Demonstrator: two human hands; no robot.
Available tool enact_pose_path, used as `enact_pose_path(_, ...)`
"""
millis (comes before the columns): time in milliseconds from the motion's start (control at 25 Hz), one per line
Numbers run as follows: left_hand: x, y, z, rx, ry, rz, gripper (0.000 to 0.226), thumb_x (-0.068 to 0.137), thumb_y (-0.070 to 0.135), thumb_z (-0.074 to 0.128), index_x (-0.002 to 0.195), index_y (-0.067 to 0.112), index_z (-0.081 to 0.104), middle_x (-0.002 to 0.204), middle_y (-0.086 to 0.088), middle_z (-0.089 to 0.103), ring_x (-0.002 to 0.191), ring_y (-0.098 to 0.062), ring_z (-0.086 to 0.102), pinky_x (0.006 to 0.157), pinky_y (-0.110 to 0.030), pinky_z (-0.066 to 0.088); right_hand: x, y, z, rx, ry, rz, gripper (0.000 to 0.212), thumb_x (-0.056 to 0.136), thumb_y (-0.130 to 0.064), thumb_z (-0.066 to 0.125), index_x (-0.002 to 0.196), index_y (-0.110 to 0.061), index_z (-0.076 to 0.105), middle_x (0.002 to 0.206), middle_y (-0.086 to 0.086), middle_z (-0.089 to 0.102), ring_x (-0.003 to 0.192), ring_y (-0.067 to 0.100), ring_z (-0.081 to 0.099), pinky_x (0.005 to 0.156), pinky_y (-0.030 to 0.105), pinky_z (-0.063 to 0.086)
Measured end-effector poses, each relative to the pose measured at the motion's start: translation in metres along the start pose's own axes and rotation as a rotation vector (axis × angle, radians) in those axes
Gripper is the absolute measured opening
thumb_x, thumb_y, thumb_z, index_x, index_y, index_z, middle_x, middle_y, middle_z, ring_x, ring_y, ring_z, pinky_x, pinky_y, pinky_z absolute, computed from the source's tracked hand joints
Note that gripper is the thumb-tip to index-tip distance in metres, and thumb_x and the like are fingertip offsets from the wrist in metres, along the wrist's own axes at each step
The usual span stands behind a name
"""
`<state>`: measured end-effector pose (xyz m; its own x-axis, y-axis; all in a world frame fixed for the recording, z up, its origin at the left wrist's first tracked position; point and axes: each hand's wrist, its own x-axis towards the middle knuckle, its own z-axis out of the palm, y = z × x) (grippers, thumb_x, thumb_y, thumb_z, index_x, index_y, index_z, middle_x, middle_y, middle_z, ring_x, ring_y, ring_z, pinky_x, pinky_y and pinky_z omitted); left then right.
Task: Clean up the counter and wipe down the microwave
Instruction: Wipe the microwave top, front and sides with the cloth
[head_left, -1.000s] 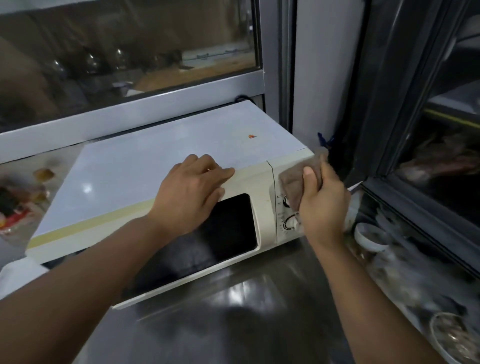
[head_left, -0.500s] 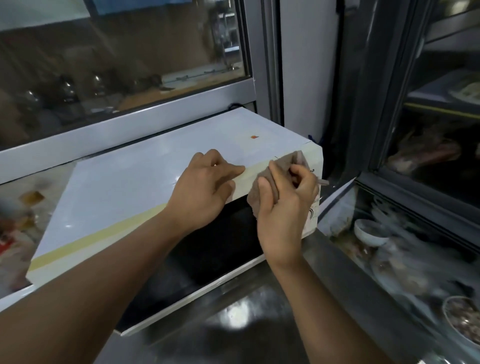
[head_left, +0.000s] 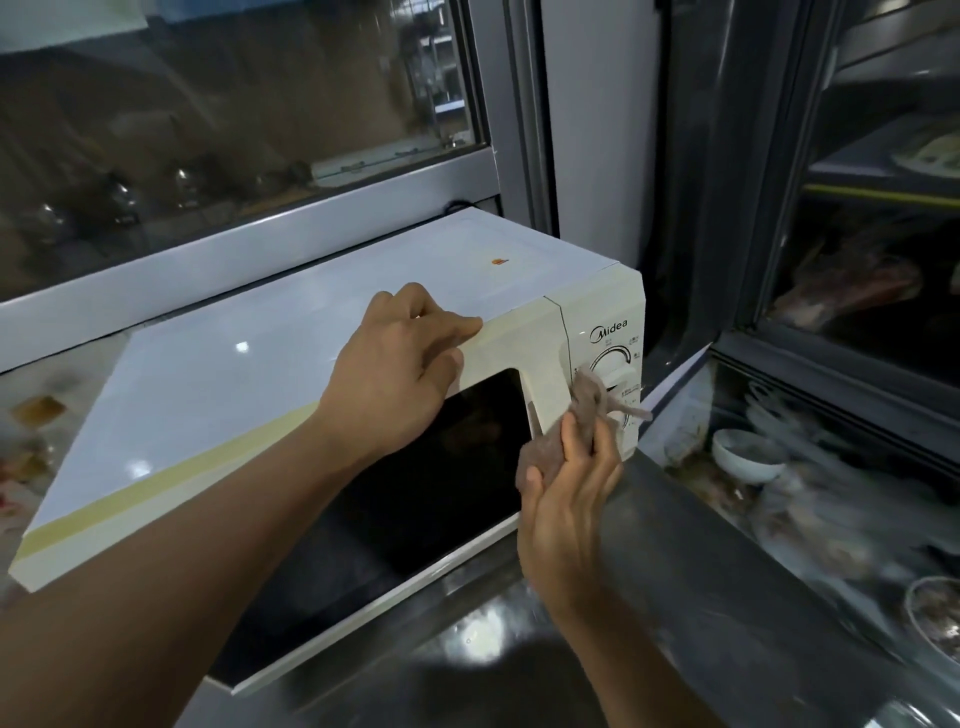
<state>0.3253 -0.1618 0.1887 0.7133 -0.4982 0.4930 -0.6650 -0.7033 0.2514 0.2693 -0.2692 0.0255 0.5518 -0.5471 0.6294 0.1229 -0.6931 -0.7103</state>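
Centre frame: left hand (head_left: 395, 374) rests flat, steadying the microwave (head_left: 270, 374). Right hand (head_left: 566, 499) grips a cloth (head_left: 584, 415) at the dials (head_left: 613, 364), centre right; rubbing could turn one.

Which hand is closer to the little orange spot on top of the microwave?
Left. The left hand rests on the microwave's top front edge, just below the orange spot; the right hand is lower, at the control panel.

Wall (head_left: 592, 156) crowds microwave (head_left: 260, 374); bare counter (head_left: 519, 665) in front.
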Motion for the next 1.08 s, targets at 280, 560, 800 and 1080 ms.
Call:
enact_pose_path(280, 0.0, 0.002, -0.001, 0.032, 0.004, 0.004, 0.035, 0.092, 0.012, 0.052, 0.124, 0.02, 0.062, 0.097, 0.006, 0.045, 0.098, -0.01, 0.038, 0.078, -0.025, 0.035, 0.05, -0.041, 0.002, -0.031, 0.029, 0.022, 0.066, 0.072, 0.001, 0.071, 0.131, -0.01, 0.043, 0.145, 0.014, 0.031, 0.133, 0.029, 0.032, 0.108, 0.046, 0.035)
enact_pose_path(560, 0.001, 0.001, 0.0, 0.045, 0.013, 0.002, 0.035, 0.092, 0.014, 0.052, 0.124, 0.025, 0.062, 0.102, 0.003, 0.048, 0.103, -0.011, 0.041, 0.081, -0.024, 0.033, 0.005, 0.001, 0.022, 0.238, 0.159, 0.159, 0.049, 0.083, -0.017, 0.058, 0.123, 0.009, 0.049, 0.134, 0.024, 0.042, 0.133, 0.02, 0.03, 0.112, 0.021, 0.026)
enact_pose_path(800, 0.0, 0.003, 0.0, 0.079, 0.01, 0.001, 0.034, 0.093, 0.014, 0.051, 0.124, 0.023, 0.062, 0.102, 0.002, 0.048, 0.103, -0.013, 0.041, 0.08, -0.025, 0.033, -0.033, 0.031, 0.018, 0.272, -0.044, 0.395, 0.037, 0.088, -0.006, 0.046, 0.122, 0.008, 0.045, 0.137, 0.02, 0.035, 0.128, 0.033, 0.037, 0.105, 0.051, 0.037)
enact_pose_path(1080, -0.002, 0.004, 0.0, 0.062, 0.014, -0.019, 0.035, 0.093, 0.012, 0.051, 0.124, 0.022, 0.062, 0.102, 0.001, 0.049, 0.102, -0.012, 0.041, 0.08, -0.024, 0.033, 0.014, -0.004, -0.024, 0.331, -0.071, 0.225, 0.043, 0.082, 0.003, 0.06, 0.123, 0.0, 0.048, 0.138, 0.012, 0.045, 0.134, 0.023, 0.038, 0.112, 0.038, 0.032)
